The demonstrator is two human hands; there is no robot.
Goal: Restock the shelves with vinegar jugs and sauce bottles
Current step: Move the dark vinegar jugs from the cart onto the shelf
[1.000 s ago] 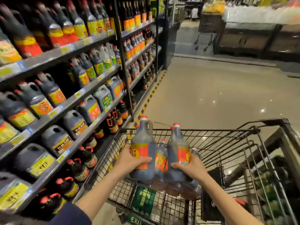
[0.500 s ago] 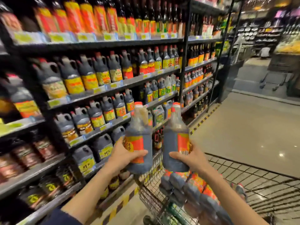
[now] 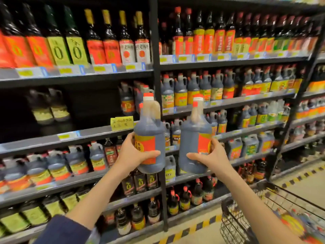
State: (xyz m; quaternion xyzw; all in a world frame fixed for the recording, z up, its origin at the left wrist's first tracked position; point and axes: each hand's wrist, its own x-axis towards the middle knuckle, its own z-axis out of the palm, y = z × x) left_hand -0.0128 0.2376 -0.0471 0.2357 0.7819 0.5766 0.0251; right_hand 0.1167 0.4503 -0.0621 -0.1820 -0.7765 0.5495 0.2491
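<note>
My left hand [image 3: 133, 154] grips a dark vinegar jug [image 3: 149, 131] with an orange label and a red-and-white cap, upright at chest height. My right hand [image 3: 211, 155] grips a second jug [image 3: 191, 138] of the same kind beside it. Both jugs are raised in front of the shelving, near its black upright post [image 3: 155, 71]. The shelf [image 3: 52, 138] to the left of the jugs is largely bare, with two jugs [image 3: 49, 106] far back and a few jugs [image 3: 128, 99] at its right end.
Stocked shelves of sauce bottles [image 3: 105, 37] and jugs [image 3: 202, 88] fill the wall in front. A yellow handwritten tag [image 3: 121, 123] hangs on the bare shelf's edge. The wire cart [image 3: 249, 217] with more jugs stands at lower right, on a floor with a yellow-black stripe [image 3: 193, 228].
Both hands lifted the two jugs out of the cart and up to shelf height. My view turned left from the aisle to face the shelving.
</note>
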